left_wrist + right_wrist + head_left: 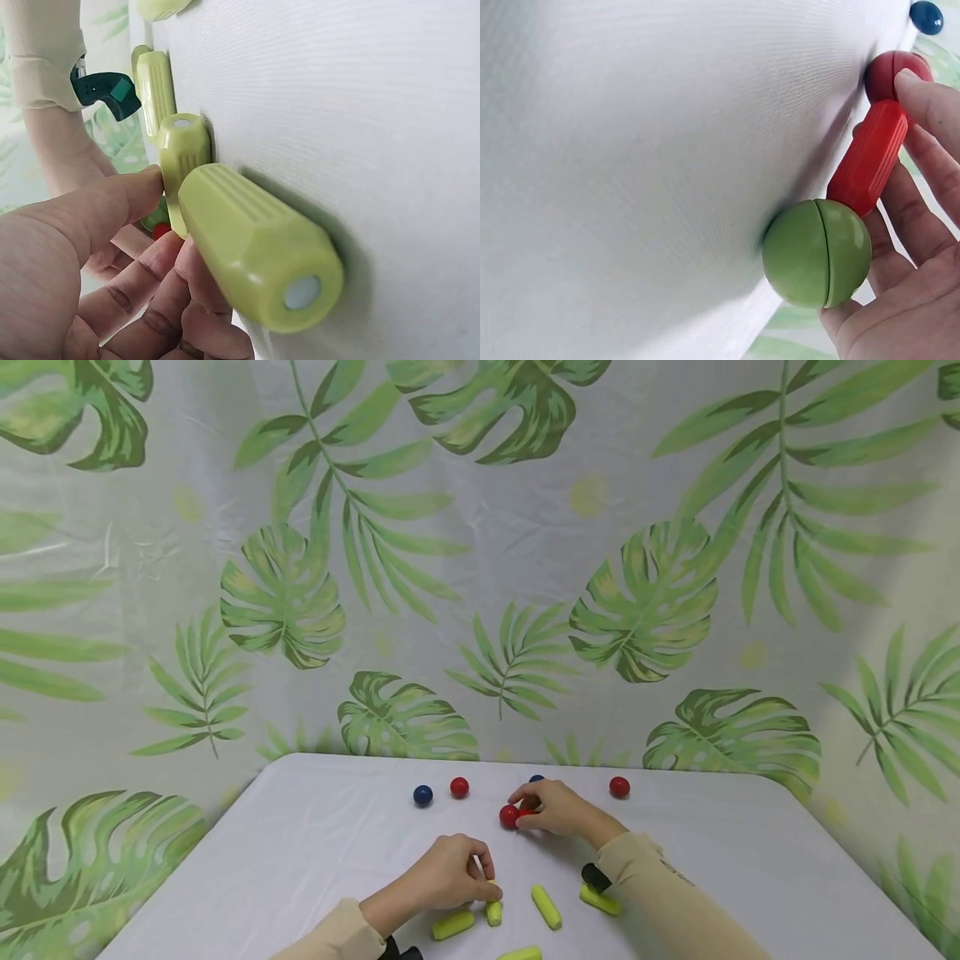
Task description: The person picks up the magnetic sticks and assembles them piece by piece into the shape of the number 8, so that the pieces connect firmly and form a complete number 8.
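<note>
My left hand (450, 870) pinches a yellow-green stick (493, 912) between thumb and fingers; in the left wrist view the pinched stick (185, 146) shows a pale round spot on its end. Beside it lies another yellow-green stick (453, 925), close to the fingers. Farther forward, my right hand (562, 810) holds a red stick (870, 157) with a red ball (885, 77) at one end and a green ball (810, 255) at the other. The thumb touches the red ball while fingers curl behind the stick. In the head view the hand mostly hides the green ball.
More yellow-green sticks (546, 907) lie on the white table (300, 860), one under the right wrist (600, 900) and one at the front edge of view. Toward the back are blue balls (423, 795) and red balls (619, 787). A leaf-patterned curtain (510, 568) hangs behind.
</note>
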Demonstrator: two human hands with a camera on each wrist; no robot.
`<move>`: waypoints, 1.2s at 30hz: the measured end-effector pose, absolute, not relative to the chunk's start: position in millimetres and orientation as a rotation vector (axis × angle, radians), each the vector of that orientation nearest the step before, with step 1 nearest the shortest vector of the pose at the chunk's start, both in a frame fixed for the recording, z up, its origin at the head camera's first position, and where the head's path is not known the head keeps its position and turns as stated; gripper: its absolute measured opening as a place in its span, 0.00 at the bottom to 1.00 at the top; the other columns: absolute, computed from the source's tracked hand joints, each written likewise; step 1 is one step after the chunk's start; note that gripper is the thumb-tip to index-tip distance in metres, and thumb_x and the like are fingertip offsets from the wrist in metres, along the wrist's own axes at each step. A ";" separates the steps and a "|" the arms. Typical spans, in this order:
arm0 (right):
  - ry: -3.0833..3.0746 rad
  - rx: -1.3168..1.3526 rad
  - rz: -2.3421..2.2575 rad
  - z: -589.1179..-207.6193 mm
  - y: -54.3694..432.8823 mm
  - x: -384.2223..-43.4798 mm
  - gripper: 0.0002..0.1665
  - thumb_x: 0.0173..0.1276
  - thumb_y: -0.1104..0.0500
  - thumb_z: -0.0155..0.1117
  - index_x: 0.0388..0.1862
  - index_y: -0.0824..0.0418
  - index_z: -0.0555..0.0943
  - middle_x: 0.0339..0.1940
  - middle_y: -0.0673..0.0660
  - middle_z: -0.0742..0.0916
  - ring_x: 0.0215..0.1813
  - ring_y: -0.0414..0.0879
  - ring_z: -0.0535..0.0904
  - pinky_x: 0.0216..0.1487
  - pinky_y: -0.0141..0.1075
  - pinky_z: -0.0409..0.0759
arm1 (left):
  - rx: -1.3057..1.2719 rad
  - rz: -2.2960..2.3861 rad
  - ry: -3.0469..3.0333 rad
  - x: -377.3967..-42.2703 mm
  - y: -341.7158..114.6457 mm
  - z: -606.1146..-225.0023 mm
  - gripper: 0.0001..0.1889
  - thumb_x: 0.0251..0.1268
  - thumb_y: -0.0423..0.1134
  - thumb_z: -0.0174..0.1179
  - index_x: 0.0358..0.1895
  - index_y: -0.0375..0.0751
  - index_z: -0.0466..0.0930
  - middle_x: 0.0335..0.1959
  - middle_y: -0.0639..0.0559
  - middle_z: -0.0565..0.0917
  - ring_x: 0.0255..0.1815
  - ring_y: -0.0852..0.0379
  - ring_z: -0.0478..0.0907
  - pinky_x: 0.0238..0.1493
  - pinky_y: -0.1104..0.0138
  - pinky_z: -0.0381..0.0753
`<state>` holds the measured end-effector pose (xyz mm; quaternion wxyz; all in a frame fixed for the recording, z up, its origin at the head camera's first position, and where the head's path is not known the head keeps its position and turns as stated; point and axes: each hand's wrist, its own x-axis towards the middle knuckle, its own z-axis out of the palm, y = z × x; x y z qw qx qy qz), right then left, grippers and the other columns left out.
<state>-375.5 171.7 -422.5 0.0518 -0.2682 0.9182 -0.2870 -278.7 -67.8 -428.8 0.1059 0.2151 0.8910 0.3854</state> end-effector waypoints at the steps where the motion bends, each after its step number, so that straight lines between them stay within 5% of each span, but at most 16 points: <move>1: 2.791 -0.825 -0.875 -422.3 171.5 -375.1 0.18 0.70 0.60 0.77 0.58 0.58 0.87 0.42 0.51 0.89 0.44 0.41 0.81 0.49 0.37 0.84 | 0.633 1.129 2.627 -278.9 -66.5 -428.2 0.11 0.59 0.40 0.80 0.30 0.50 0.84 0.21 0.58 0.82 0.22 0.62 0.74 0.25 0.72 0.69; 18: 2.819 -0.797 -0.864 -423.1 168.1 -376.6 0.15 0.70 0.64 0.76 0.55 0.57 0.88 0.42 0.50 0.90 0.45 0.41 0.84 0.51 0.39 0.86 | 0.690 1.123 2.627 -274.6 -62.5 -424.0 0.09 0.59 0.36 0.79 0.34 0.47 0.85 0.21 0.59 0.80 0.23 0.65 0.72 0.26 0.73 0.69; 36: 2.832 -0.802 -0.799 -423.0 168.1 -382.3 0.15 0.69 0.65 0.76 0.54 0.57 0.88 0.44 0.51 0.91 0.51 0.45 0.86 0.58 0.46 0.86 | 0.726 1.062 2.663 -272.4 -63.8 -425.5 0.14 0.55 0.38 0.82 0.22 0.47 0.83 0.16 0.62 0.77 0.20 0.68 0.70 0.23 0.76 0.68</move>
